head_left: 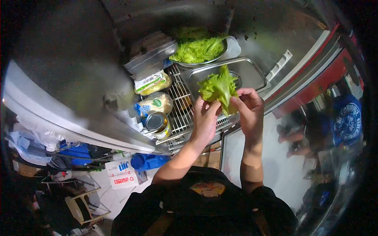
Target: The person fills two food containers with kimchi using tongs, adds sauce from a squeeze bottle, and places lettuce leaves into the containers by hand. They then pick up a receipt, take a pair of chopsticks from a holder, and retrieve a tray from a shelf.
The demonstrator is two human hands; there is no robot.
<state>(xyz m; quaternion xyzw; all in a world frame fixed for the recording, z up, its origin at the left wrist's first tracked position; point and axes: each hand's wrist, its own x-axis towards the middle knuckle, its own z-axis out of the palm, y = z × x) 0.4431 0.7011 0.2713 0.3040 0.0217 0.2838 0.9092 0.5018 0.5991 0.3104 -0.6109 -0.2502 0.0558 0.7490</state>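
A frilly green lettuce leaf (220,89) is held up between my two hands. My left hand (205,116) pinches its lower left side, thumb against fingers. On the other side, my right hand (249,108) grips the leaf's right edge between thumb and bent fingers. Below and behind the leaf lies a shallow metal tray (254,74), partly hidden by it. Farther back, a round metal bowl (225,48) is heaped with more lettuce (197,51). The tray and bowl are inside a refrigerator, by a wire shelf (179,84).
Left on the shelf are a metal container (151,59), two plastic food packs (153,83) (157,104) and a can (156,121). The fridge door (303,67) stands open at the right. A white carton (121,173) and a blue jug (151,161) are on the floor.
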